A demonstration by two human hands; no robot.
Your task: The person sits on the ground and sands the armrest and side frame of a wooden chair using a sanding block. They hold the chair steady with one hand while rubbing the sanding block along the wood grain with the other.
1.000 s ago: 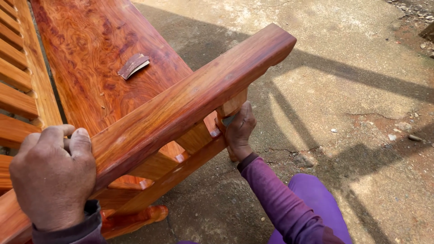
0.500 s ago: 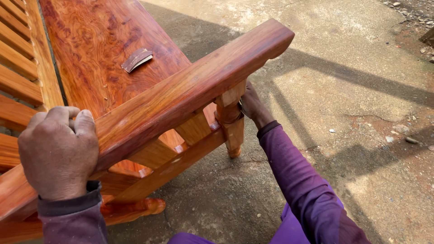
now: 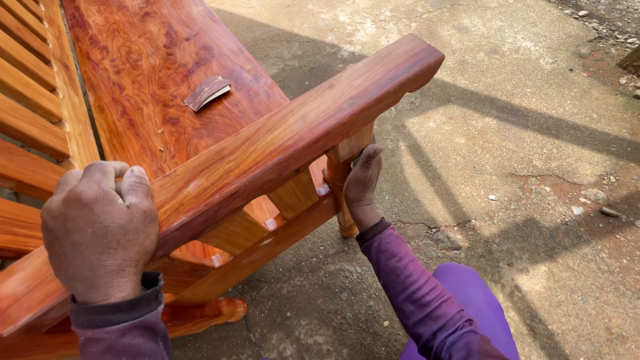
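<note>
Sunlit concrete floor (image 3: 507, 133) | glossy red wooden bench (image 3: 153, 73), surfaces look finished | left hand (image 3: 100, 230) clenched over armrest (image 3: 293, 140) | right hand (image 3: 362, 187) pressing front post (image 3: 343, 173), apparently being rubbed; contents hidden | sandpaper scrap (image 3: 207, 92) idle on seat

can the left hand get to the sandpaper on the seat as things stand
Probably yes. The left hand grips the armrest, and the sandpaper lies loose on the open seat just past it. Nothing sits between them, so letting go and reaching over the rail looks free.
</note>
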